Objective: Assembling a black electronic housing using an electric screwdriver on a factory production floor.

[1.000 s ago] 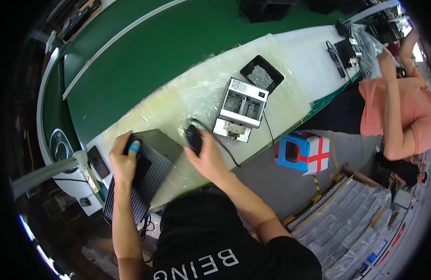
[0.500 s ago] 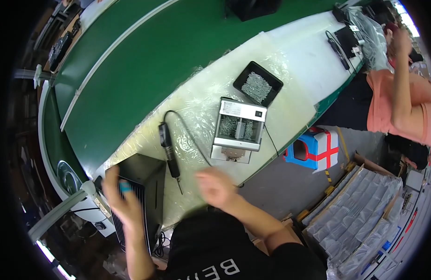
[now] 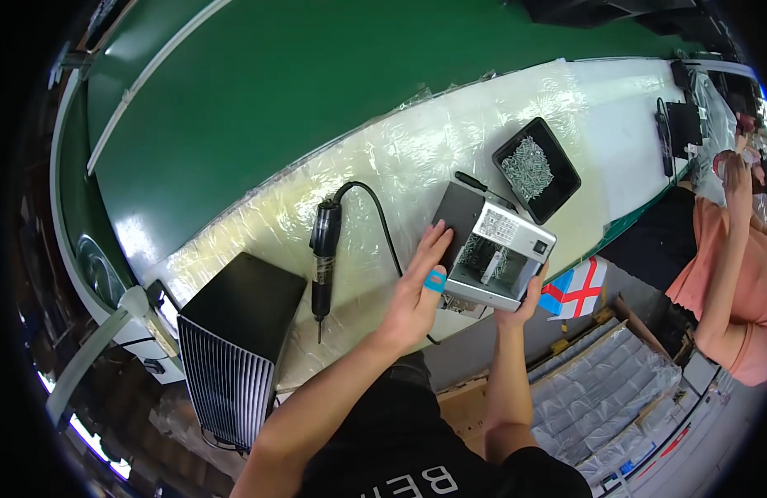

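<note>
A small silver metal box (image 3: 493, 251) with an open front and a dark top stands on the plastic-covered bench (image 3: 400, 174). My left hand (image 3: 418, 287), with a blue strip on one finger, presses flat against the box's left side. My right hand (image 3: 528, 292) grips its lower right corner from below. A black electric screwdriver (image 3: 322, 252) with a cord lies on the bench left of the box, untouched.
A black tray of silver screws (image 3: 536, 170) sits behind the box. A black ribbed case (image 3: 234, 349) lies at the bench's left end. Another person in an orange top (image 3: 728, 257) stands at right. A green conveyor (image 3: 275, 100) runs behind; cardboard boxes (image 3: 599, 398) sit below.
My left hand left the black case and my right hand moved off the screwdriver; both now hold the silver box. The screwdriver lies still on the bench.
</note>
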A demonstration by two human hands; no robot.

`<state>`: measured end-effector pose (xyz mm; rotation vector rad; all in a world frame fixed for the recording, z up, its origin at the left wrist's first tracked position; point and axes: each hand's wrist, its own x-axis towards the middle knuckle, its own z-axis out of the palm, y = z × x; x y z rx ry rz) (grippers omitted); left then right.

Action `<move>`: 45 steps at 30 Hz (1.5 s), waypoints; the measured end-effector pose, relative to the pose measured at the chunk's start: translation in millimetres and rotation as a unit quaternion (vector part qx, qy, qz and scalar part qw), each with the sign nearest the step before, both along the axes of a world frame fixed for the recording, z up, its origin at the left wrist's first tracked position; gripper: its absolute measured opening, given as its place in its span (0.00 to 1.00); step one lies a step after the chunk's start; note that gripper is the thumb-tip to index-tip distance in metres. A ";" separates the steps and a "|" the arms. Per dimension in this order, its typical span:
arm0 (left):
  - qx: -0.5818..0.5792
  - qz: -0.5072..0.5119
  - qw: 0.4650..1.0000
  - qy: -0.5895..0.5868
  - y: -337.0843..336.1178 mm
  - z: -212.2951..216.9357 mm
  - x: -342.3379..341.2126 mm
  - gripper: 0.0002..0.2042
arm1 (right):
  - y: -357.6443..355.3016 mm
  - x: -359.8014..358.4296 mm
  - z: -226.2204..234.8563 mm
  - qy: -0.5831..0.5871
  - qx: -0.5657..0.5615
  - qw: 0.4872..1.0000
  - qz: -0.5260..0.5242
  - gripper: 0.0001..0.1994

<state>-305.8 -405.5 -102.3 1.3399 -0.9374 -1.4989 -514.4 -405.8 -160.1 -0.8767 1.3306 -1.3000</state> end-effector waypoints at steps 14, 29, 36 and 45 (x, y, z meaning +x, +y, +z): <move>0.073 -0.061 0.995 -0.004 -24.6 11.6 -2.7 0.36 | -21.8 17.9 25.4 -0.131 0.141 0.975 -0.110 0.30; 0.407 0.064 0.890 0.197 -42.6 25.7 1.9 0.35 | -61.1 42.4 98.2 -0.150 0.343 0.924 -0.075 0.22; 0.389 0.075 0.889 0.229 -70.0 57.0 -3.3 0.23 | -75.2 37.8 90.5 -0.151 0.352 0.923 -0.049 0.22; 0.370 -0.029 0.918 0.140 -91.7 69.9 1.6 0.26 | -92.1 35.0 69.0 -0.131 0.305 0.943 0.028 0.21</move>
